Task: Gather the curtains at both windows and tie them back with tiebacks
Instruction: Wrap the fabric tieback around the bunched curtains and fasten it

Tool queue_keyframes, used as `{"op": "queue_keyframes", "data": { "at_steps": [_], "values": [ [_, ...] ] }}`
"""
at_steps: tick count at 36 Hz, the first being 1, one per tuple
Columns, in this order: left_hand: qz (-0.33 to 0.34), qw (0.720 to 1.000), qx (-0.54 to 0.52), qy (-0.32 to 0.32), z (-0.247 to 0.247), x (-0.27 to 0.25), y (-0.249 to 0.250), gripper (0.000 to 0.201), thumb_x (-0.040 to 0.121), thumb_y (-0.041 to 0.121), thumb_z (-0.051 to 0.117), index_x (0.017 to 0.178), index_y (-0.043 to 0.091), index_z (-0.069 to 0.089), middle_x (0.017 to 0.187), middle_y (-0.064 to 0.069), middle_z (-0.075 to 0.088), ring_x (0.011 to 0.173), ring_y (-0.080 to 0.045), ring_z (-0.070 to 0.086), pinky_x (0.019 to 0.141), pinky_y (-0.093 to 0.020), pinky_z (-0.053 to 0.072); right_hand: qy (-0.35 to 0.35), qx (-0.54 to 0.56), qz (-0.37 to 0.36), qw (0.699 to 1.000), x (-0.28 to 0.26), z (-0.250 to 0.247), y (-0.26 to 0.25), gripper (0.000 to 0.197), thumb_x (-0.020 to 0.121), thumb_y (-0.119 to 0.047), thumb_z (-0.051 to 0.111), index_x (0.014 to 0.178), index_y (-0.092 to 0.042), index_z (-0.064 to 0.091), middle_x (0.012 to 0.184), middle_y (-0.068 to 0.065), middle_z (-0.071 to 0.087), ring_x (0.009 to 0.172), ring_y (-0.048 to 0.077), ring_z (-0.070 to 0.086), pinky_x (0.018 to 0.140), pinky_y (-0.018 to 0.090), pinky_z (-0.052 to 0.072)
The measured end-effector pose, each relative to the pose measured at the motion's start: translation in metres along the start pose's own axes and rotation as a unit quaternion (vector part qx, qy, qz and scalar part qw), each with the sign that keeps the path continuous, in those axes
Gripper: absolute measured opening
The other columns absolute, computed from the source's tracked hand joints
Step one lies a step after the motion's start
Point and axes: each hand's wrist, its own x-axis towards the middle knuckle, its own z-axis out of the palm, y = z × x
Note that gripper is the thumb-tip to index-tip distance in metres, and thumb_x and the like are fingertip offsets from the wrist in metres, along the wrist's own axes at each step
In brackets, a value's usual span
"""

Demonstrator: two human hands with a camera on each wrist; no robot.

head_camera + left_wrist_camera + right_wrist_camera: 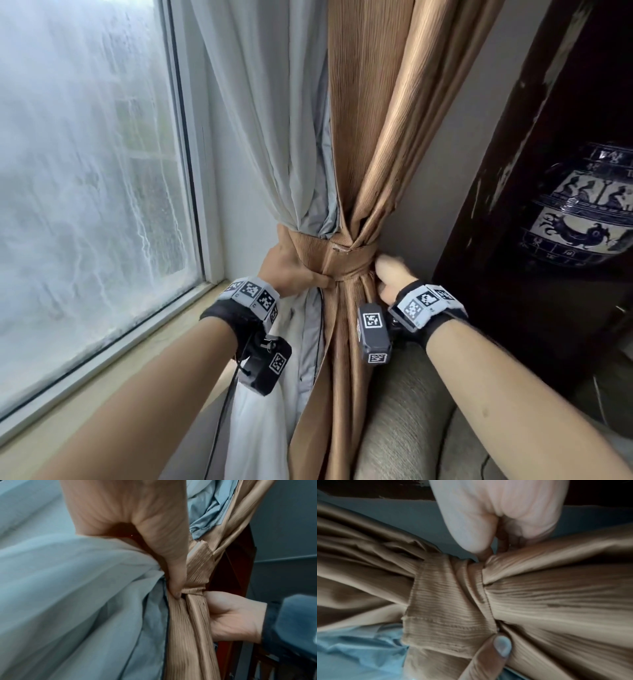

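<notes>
One curtain (370, 144) beside the window (85, 171) is bunched, its tieback (329, 257) wrapped round; left hand (291, 270) pinches the band, right hand (392, 277) curls behind it, fastening unseen; the second window likely remains.

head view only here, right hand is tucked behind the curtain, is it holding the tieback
Observer: The right wrist view shows the right hand with its fingertips curled in at the tieback where it rounds the bundle; the grip itself is hidden.
Operator: and the left thumb
Observer: The left hand presses its thumb against the tieback's lower edge.
Operator: anything behind the bundle
Observer: Grey lining is bunched under the brown curtain.
</notes>
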Motion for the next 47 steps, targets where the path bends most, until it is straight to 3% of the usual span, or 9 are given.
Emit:
{"op": "queue_keyframes", "data": {
  "at_steps": [3, 5, 15, 20, 27, 31, 36, 40, 47],
  "values": [
    [-0.006, 1.000, -0.003, -0.004, -0.002, -0.006, 0.001, 0.114, 0.051, 0.033, 0.095, 0.135, 0.014, 0.022, 0.122, -0.004, 0.056, 0.115, -0.024, 0.054, 0.090, -0.024, 0.039, 0.022, -0.023, -0.004, 0.999, -0.002, -0.006, 0.006, 0.002, 0.095, -0.016, 0.051, 0.095, -0.015, 0.049, 0.094, 0.010, 0.057, 0.074, 0.019, 0.055, 0.061, 0.029, 0.047],
    [-0.014, 1.000, -0.001, 0.000, -0.001, -0.010, 0.001, 0.109, 0.051, 0.034, 0.095, 0.131, 0.014, 0.024, 0.120, -0.003, 0.056, 0.114, -0.025, 0.054, 0.088, -0.025, 0.039, 0.008, -0.080, 0.002, 0.997, -0.005, -0.009, 0.010, 0.013, 0.095, -0.023, 0.051, 0.085, -0.016, 0.046, 0.073, 0.004, 0.047, 0.059, 0.013, 0.043, 0.047, 0.025, 0.033],
    [-0.072, 0.997, -0.004, 0.009, 0.000, -0.029, 0.004, 0.095, 0.050, 0.038, 0.095, 0.116, 0.016, 0.030, 0.109, 0.000, 0.055, 0.099, -0.019, 0.052, 0.085, -0.029, 0.043, -0.058, 0.027, 0.012, 0.998, -0.019, -0.012, 0.017, 0.030, 0.092, 0.002, 0.040, 0.068, -0.014, 0.047, 0.057, 0.000, 0.038, 0.049, 0.010, 0.034, 0.041, 0.020, 0.024],
    [-0.105, 0.994, 0.004, 0.021, 0.003, -0.050, 0.003, 0.092, 0.050, 0.047, 0.093, 0.113, 0.023, 0.031, 0.111, 0.002, 0.055, 0.101, -0.017, 0.055, 0.089, -0.034, 0.048, -0.038, 0.071, 0.033, 0.996, -0.027, -0.004, 0.032, 0.024, 0.092, 0.003, 0.036, 0.077, -0.011, 0.048, 0.066, 0.007, 0.045, 0.055, 0.017, 0.042, 0.052, 0.027, 0.032],
    [-0.154, 0.985, 0.043, 0.059, -0.006, -0.101, 0.008, 0.084, 0.070, 0.036, 0.085, 0.133, 0.007, 0.038, 0.124, -0.007, 0.052, 0.107, -0.018, 0.050, 0.089, -0.028, 0.042, 0.010, -0.053, 0.071, 0.996, -0.047, -0.024, 0.066, 0.019, 0.098, -0.011, 0.026, 0.105, -0.013, 0.044, 0.069, 0.004, 0.034, 0.053, 0.016, 0.032, 0.026, 0.005, 0.022],
    [-0.214, 0.973, 0.046, 0.079, -0.027, -0.142, 0.011, 0.061, 0.076, 0.033, 0.081, 0.124, 0.009, 0.052, 0.120, -0.007, 0.061, 0.108, -0.021, 0.057, 0.086, -0.030, 0.045, -0.049, -0.061, 0.101, 0.992, -0.086, -0.010, 0.076, 0.023, 0.098, -0.015, 0.024, 0.092, -0.014, 0.045, 0.064, 0.002, 0.032, 0.049, 0.016, 0.029, 0.027, 0.011, 0.023],
    [-0.278, 0.953, 0.046, 0.113, -0.082, -0.224, 0.009, 0.035, 0.077, 0.028, 0.080, 0.102, 0.009, 0.067, 0.102, -0.009, 0.072, 0.100, -0.023, 0.067, 0.090, -0.034, 0.053, -0.219, -0.010, 0.104, 0.970, -0.168, 0.034, 0.070, 0.035, 0.098, -0.015, 0.031, 0.063, -0.017, 0.035, 0.039, -0.003, 0.039, 0.019, 0.006, 0.031, 0.024, 0.009, 0.020],
    [-0.313, 0.933, 0.045, 0.170, -0.144, -0.309, 0.005, 0.020, 0.079, 0.020, 0.078, 0.089, 0.011, 0.063, 0.092, -0.011, 0.073, 0.089, -0.023, 0.070, 0.082, -0.033, 0.056, -0.339, -0.034, 0.097, 0.935, -0.264, 0.072, 0.071, 0.027, 0.085, -0.007, 0.038, 0.061, -0.019, 0.043, 0.048, -0.003, 0.037, 0.033, 0.009, 0.029, 0.034, 0.013, 0.020],
    [-0.343, 0.885, 0.021, 0.316, -0.240, -0.477, 0.018, 0.022, 0.080, 0.016, 0.077, 0.095, 0.006, 0.065, 0.085, -0.008, 0.074, 0.072, -0.015, 0.072, 0.055, -0.018, 0.045, -0.522, -0.103, 0.048, 0.845, -0.453, 0.125, 0.077, 0.026, 0.087, -0.008, 0.040, 0.063, -0.016, 0.044, 0.055, -0.001, 0.039, 0.043, 0.011, 0.030, 0.038, 0.020, 0.022]
  ]
}}
